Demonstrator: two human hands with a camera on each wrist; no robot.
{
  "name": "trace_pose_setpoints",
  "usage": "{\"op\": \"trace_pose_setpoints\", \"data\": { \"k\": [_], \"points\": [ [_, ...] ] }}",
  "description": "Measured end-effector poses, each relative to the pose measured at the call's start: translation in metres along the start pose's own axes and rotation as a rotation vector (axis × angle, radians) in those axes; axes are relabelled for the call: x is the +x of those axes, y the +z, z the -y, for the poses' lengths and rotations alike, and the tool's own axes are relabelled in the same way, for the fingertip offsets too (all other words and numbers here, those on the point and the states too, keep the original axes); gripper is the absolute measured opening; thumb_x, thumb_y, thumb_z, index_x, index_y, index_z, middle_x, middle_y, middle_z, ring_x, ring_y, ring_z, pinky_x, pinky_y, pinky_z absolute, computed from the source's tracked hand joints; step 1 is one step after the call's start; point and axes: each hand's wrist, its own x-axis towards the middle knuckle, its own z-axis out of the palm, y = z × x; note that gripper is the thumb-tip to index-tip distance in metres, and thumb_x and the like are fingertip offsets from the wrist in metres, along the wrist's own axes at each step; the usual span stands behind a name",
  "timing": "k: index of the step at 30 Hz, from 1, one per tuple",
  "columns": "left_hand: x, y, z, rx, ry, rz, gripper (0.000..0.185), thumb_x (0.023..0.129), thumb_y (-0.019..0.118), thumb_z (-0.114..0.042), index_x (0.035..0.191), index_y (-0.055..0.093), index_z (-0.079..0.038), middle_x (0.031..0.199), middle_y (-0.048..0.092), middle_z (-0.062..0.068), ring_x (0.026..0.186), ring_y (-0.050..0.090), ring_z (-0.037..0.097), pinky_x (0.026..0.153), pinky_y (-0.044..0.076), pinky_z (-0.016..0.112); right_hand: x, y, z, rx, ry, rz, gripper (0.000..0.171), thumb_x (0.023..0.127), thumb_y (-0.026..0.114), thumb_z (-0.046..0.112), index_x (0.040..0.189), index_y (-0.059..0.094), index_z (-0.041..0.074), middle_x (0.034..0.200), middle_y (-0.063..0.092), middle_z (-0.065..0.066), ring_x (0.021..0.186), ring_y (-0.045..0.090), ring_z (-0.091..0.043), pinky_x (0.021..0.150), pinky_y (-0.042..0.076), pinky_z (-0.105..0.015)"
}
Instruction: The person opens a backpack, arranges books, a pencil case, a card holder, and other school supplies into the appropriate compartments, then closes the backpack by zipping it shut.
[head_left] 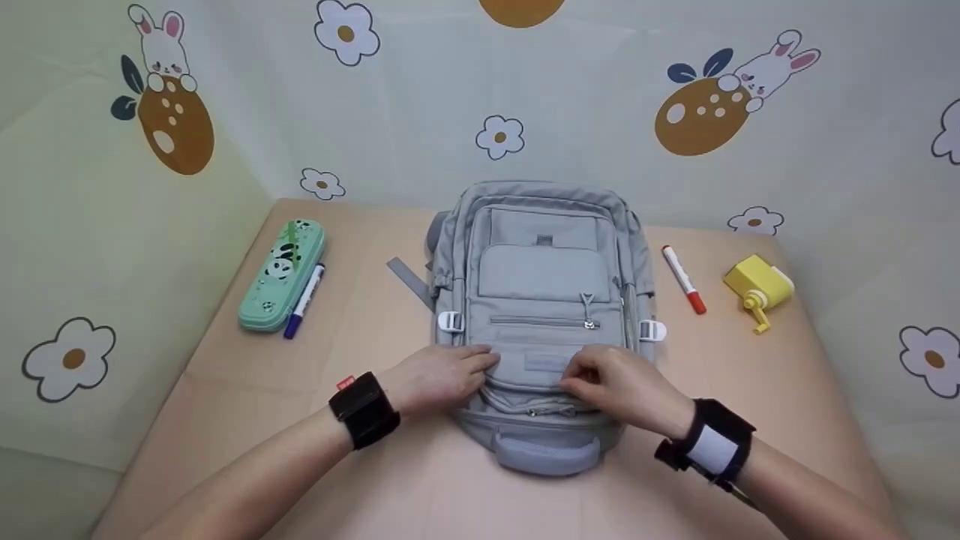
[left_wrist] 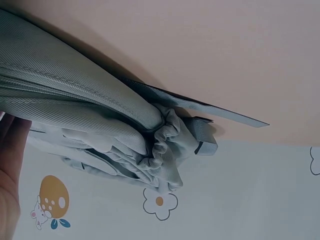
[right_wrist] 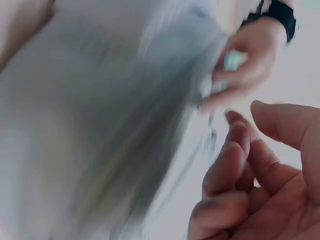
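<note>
A grey backpack lies on its back with its front pockets facing up and its top handle toward me. My left hand rests its extended fingers on the bag's left side, near the curved front pocket. In the left wrist view only part of that hand shows, against the fabric. Over the pocket's right edge is my right hand, its fingers loosely bent. The right wrist view shows a gap between its thumb and fingers, with nothing held. Zipper pulls lie just below the pocket.
To the left lie a green panda pencil case and a marker with a blue cap. On the right are a red-capped marker and a yellow hand-crank sharpener. A loose strap sticks out from the bag's left side.
</note>
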Motion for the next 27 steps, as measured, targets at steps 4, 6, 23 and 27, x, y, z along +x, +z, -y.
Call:
{"op": "trace_pose_setpoints", "data": {
  "k": [4,6,23,27],
  "points": [
    [-0.001,0.000,0.002,0.002,0.005,-0.007,0.017,0.094,0.068,-0.014,0.107,0.075,-0.006,0.134,0.065,0.010,0.124,0.062,0.023,0.098,0.052,0.031,-0.010,-0.014,-0.017,-0.130,-0.087,-0.023,0.004,0.089,0.080,0.020,0.091,0.078,0.017,0.083,0.065,0.016,0.074,0.057,-0.004,0.064,0.051,-0.026],
    [-0.001,0.000,0.002,0.000,0.007,-0.001,0.018,0.094,0.068,-0.014,0.108,0.075,-0.006,0.135,0.065,0.010,0.124,0.062,0.023,0.098,0.051,0.031,-0.015,-0.016,-0.024,-0.183,-0.147,0.004,0.007,0.087,0.082,0.017,0.093,0.080,0.016,0.085,0.066,0.015,0.076,0.057,-0.004,0.066,0.051,-0.027],
    [0.012,-0.014,0.001,-0.296,-0.102,-0.123,0.011,0.094,0.071,-0.025,0.088,0.072,-0.016,0.097,0.071,-0.003,0.089,0.066,0.015,0.075,0.055,0.028,-0.013,0.015,-0.044,-0.604,-0.451,-0.054,0.008,0.080,0.081,0.013,0.080,0.073,0.012,0.073,0.058,0.004,0.065,0.053,-0.016,0.055,0.045,-0.030],
    [0.035,-0.026,-0.013,-0.306,-0.108,-0.135,0.013,0.096,0.069,-0.026,0.085,0.070,-0.018,0.084,0.064,-0.006,0.075,0.059,0.013,0.064,0.050,0.028,-0.014,0.017,-0.046,-0.615,-0.478,-0.096,0.011,0.080,0.079,0.012,0.076,0.069,0.012,0.072,0.055,0.005,0.064,0.052,-0.016,0.053,0.044,-0.030]
  ]
}}
